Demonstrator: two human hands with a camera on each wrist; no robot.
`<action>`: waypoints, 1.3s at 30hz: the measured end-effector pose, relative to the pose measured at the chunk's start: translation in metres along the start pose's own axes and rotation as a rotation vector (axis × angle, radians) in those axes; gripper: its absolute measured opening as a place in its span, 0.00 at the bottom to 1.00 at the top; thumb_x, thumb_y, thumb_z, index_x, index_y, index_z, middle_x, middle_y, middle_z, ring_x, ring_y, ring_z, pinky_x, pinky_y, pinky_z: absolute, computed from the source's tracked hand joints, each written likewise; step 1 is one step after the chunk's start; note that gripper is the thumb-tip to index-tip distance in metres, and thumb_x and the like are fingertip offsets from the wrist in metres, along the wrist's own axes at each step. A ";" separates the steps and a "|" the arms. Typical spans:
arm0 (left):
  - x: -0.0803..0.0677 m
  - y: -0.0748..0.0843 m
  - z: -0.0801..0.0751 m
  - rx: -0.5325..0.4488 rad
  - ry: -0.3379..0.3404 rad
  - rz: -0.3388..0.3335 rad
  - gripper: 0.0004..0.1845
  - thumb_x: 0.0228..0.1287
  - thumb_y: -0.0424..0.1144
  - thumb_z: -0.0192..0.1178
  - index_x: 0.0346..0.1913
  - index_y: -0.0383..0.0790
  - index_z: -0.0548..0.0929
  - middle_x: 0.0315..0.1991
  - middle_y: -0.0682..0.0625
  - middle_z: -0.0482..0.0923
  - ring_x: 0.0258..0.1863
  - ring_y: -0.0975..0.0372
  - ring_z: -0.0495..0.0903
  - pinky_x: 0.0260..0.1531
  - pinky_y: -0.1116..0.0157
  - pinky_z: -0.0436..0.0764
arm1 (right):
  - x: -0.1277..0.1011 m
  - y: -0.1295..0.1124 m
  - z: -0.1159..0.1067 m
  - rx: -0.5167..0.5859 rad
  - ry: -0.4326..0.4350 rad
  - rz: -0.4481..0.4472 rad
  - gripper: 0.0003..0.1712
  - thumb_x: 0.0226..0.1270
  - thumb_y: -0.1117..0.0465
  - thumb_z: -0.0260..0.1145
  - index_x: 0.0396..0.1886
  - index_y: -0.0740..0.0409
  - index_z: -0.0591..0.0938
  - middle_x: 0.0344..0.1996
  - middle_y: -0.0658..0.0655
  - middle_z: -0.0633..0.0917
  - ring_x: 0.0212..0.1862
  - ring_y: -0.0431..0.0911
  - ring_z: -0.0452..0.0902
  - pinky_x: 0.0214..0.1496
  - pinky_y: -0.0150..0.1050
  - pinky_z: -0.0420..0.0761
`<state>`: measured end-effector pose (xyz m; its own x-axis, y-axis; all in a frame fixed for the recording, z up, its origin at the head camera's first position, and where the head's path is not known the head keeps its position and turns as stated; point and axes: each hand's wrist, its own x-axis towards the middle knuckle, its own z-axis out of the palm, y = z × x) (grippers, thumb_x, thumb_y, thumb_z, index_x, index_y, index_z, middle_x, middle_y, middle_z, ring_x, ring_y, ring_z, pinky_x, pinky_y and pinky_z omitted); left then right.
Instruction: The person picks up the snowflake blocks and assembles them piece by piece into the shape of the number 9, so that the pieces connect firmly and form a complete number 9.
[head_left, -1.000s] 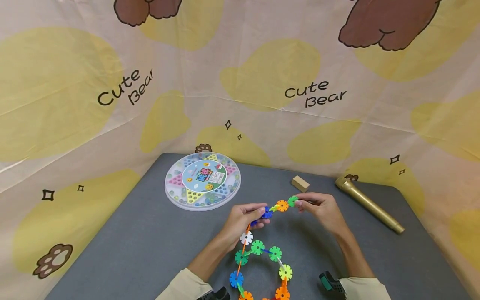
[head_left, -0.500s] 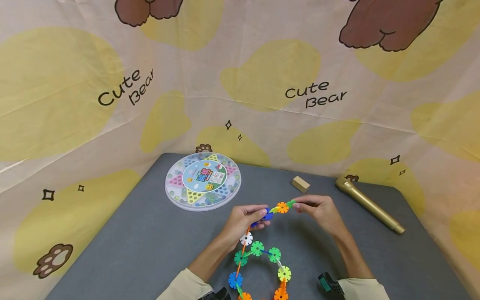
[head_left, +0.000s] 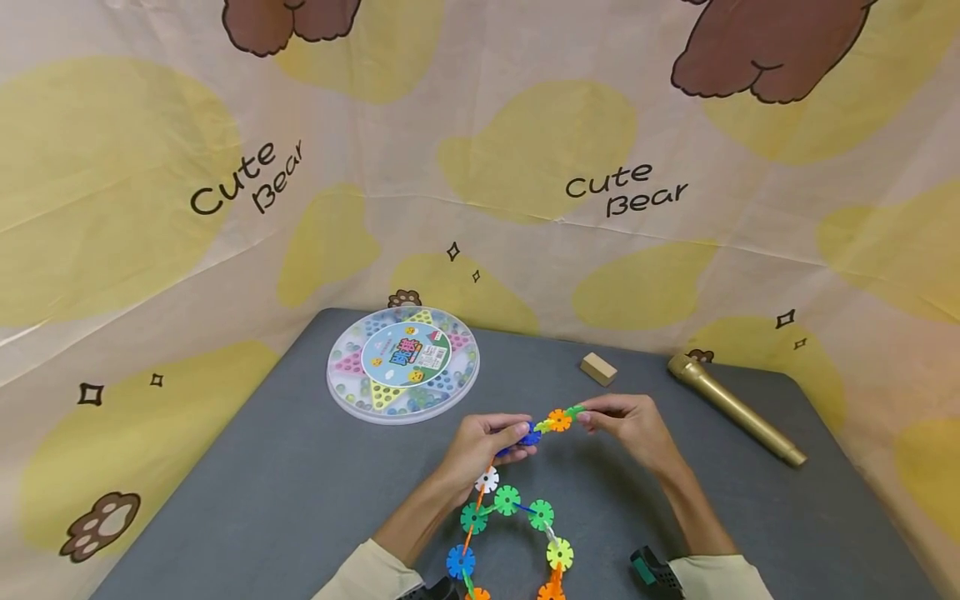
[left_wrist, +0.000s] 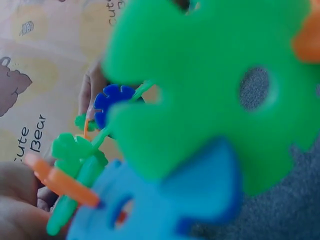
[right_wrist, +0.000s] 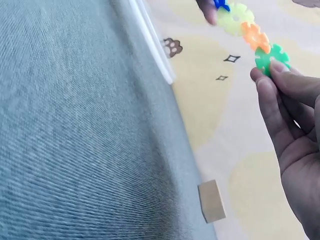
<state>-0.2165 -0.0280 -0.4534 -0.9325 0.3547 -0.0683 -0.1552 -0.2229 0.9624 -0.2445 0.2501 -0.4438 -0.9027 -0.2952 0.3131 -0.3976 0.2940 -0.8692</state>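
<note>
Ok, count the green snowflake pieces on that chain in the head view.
4 show. One green piece is pinched by the right hand; three sit in the loop below. The loop runs off the bottom edge, so more may be hidden.

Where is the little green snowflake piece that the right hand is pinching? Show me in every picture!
Head view: the green snowflake piece sits just right of centre, at the fingertips of the right hand.
Left wrist view: too blurred and crowded with green pieces to tell which one it is.
Right wrist view: upper right, pinched at the end of the chain.
Shared landmark: the orange piece next to it.
</note>
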 end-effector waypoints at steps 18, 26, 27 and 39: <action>0.001 0.002 -0.006 0.139 -0.068 0.002 0.24 0.77 0.41 0.65 0.69 0.32 0.80 0.54 0.39 0.88 0.46 0.56 0.91 0.45 0.63 0.89 | -0.002 0.004 -0.004 -0.008 -0.010 0.069 0.05 0.72 0.64 0.73 0.43 0.62 0.90 0.37 0.70 0.90 0.37 0.58 0.89 0.45 0.46 0.90; -0.008 0.006 -0.014 0.246 -0.060 -0.009 0.28 0.76 0.42 0.65 0.71 0.29 0.76 0.56 0.35 0.87 0.51 0.47 0.90 0.49 0.61 0.87 | 0.000 0.006 -0.007 0.015 -0.022 0.081 0.07 0.73 0.64 0.73 0.44 0.64 0.89 0.39 0.73 0.89 0.39 0.57 0.89 0.46 0.46 0.90; -0.010 0.007 -0.016 0.274 -0.063 -0.014 0.29 0.76 0.43 0.65 0.72 0.30 0.76 0.57 0.35 0.86 0.52 0.46 0.89 0.47 0.62 0.86 | 0.000 0.006 -0.007 0.017 -0.021 0.084 0.07 0.73 0.64 0.73 0.44 0.64 0.89 0.39 0.74 0.89 0.39 0.57 0.89 0.46 0.46 0.90; -0.070 0.008 -0.042 0.367 -0.163 -0.222 0.43 0.63 0.34 0.74 0.79 0.32 0.66 0.50 0.40 0.82 0.38 0.58 0.87 0.40 0.57 0.89 | -0.001 0.011 -0.007 -0.004 -0.009 0.098 0.07 0.71 0.62 0.74 0.44 0.61 0.90 0.37 0.69 0.90 0.38 0.60 0.89 0.46 0.49 0.90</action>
<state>-0.1662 -0.0925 -0.4521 -0.8218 0.5022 -0.2691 -0.1919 0.2008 0.9607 -0.2495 0.2596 -0.4514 -0.9357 -0.2730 0.2233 -0.3082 0.3255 -0.8939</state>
